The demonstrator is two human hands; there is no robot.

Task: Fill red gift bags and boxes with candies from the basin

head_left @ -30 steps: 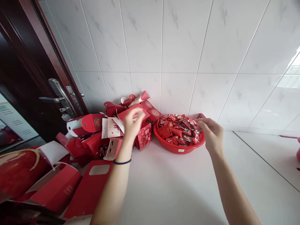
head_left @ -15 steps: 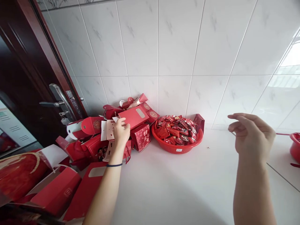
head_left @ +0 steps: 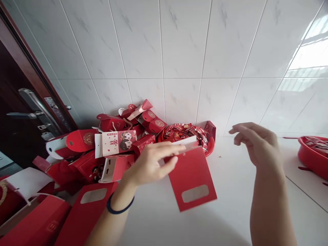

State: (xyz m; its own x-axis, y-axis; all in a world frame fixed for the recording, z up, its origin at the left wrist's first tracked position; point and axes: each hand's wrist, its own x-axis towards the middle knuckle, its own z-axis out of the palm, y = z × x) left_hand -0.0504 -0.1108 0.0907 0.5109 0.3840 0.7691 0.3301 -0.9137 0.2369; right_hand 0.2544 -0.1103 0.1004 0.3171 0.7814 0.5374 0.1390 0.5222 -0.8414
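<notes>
My left hand (head_left: 151, 163) pinches the top edge of a flat red box blank (head_left: 192, 179) with a pale window cut-out, holding it up over the white floor. It hangs in front of a red basin of wrapped candies (head_left: 208, 150), partly hiding it. My right hand (head_left: 256, 145) hovers to the right of the blank, fingers loosely curled and apart, holding nothing. A dark band sits on my left wrist.
A heap of red gift boxes and flat blanks (head_left: 115, 143) lies against the tiled wall at the left. More flat red blanks (head_left: 84, 208) lie at the lower left. A dark door with a metal handle (head_left: 33, 114) stands at far left. A second red basin (head_left: 314, 155) sits at the right edge.
My left hand has pulled a flat red blank off the heap and carried it right and toward me. My right hand has stayed raised, drifting slightly left. The view has shifted right.
</notes>
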